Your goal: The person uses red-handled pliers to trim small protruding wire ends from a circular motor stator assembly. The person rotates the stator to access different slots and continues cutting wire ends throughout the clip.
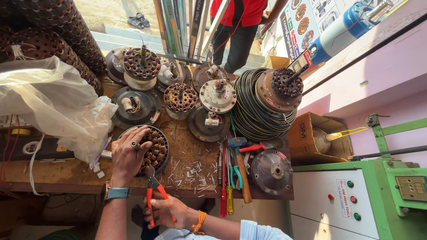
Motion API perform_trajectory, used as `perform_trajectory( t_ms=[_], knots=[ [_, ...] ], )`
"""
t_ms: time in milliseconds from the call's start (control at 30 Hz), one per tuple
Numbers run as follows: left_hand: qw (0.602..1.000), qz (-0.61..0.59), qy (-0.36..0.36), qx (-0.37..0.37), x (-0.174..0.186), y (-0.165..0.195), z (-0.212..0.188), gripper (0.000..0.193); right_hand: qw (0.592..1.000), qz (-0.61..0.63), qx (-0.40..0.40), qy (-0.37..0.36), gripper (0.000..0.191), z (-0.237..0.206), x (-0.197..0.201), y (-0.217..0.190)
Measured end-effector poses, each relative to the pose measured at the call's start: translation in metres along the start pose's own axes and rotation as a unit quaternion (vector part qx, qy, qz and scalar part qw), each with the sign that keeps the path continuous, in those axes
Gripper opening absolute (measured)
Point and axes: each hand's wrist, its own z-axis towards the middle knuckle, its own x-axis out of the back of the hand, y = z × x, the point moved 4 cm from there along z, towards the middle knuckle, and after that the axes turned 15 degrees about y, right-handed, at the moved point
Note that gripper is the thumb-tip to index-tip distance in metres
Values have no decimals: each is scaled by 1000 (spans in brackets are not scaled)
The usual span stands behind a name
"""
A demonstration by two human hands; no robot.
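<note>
Low and left of the frame's centre, the left hand is lying spread over a wound fan stator, fingers clasping its top as it is sitting on the wooden workbench. Just below, the right hand is gripping red-handled pliers, their nose touching the stator's lower rim. A hammer and screwdrivers are lying to the right.

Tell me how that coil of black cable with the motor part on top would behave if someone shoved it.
The black cable coil looks heavy, being many thick turns, so it would probably resist sliding. The rusty motor part sits tilted on top and might tip off. The loops seem loosely stacked, so they may shift and splay.
</note>
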Motion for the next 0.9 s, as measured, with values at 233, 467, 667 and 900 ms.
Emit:
perform_trajectory(
  t_ms=[233, 467, 667, 900],
  knots=[
    [1000, 9, -7, -8, 0, 3, 0, 64, 997, 66, 13, -31, 15, 11, 20, 14],
    [1000, 11, 1, -10, 3, 4, -2, 55, 912, -341, 123, 192, 20, 15, 37, -10],
    [1000, -9, 4, -1, 4, 6, -7, 44, 601, -638, 407, 257, 36, -9, 17, -55],
    [994, -35, 101, -2, 17, 1, -25, 67, 769, -499, 317, 243, 31, -39, 32, -60]
  ],
)
